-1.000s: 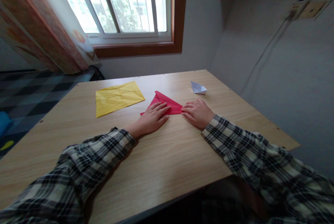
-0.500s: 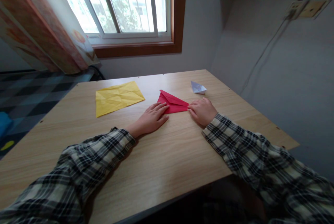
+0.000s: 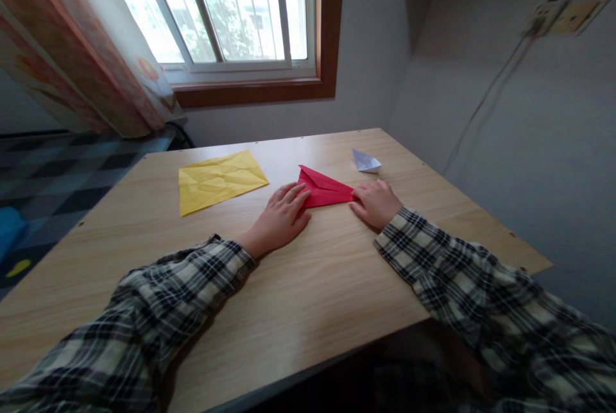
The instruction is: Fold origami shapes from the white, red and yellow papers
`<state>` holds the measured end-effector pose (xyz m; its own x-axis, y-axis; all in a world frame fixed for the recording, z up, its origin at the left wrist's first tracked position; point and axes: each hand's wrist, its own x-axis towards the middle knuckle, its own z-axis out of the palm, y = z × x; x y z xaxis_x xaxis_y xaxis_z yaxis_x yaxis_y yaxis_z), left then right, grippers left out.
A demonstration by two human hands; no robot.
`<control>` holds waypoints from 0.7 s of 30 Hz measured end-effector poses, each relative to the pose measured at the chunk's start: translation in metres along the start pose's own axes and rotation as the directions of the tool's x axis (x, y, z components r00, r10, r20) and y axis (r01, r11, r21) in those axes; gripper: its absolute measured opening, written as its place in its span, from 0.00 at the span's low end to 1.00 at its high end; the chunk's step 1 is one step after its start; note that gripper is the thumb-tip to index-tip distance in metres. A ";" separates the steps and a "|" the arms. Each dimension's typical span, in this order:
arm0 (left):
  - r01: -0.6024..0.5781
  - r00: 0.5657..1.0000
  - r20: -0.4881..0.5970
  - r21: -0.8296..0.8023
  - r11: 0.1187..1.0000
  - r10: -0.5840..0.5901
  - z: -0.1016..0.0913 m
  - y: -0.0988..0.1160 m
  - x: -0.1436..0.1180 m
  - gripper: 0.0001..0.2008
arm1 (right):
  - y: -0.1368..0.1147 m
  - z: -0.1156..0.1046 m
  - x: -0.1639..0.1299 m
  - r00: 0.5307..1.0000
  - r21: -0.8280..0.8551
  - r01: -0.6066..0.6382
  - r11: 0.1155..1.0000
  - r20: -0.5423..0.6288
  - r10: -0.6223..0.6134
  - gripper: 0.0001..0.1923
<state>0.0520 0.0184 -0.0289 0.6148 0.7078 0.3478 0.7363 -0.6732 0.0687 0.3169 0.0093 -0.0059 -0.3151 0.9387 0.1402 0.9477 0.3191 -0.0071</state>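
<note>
A folded sheet of red paper [image 3: 325, 188] lies on the wooden table, narrowing to a point on the right, with crease lines along it. My left hand [image 3: 283, 215] rests on its wide left end, palm down with the fingers stretched out. At the narrow tip, my right hand [image 3: 376, 202] has its fingers closed on the paper; the tip itself is hidden beneath them. Just beyond my right hand sits a small folded white paper [image 3: 366, 161]. To the left of my left hand is a creased yellow paper sheet [image 3: 221, 181], lying flat.
The light wooden table [image 3: 289, 310] ends at a near edge in front of me. A window [image 3: 231, 15] and a floral curtain [image 3: 81, 34] are behind it. On the right wall, a cable [image 3: 486, 105] hangs from a socket [image 3: 561, 18].
The red paper has shifted slightly to the right, with my right hand still at its tip. My left hand remains on its left end, its fingers now a little more arched.
</note>
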 end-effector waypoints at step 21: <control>-0.233 0.970 -0.035 0.136 0.963 0.239 -0.016 0.019 0.001 0.14 | -0.009 0.012 -0.002 0.954 0.197 0.297 0.934 -0.090 -0.285 0.11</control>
<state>0.0622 0.0024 -0.0126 0.7630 0.5183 0.3862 0.6043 -0.7841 -0.1416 0.3081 0.0058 -0.0181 -0.5657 0.7934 0.2245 0.7816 0.6028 -0.1605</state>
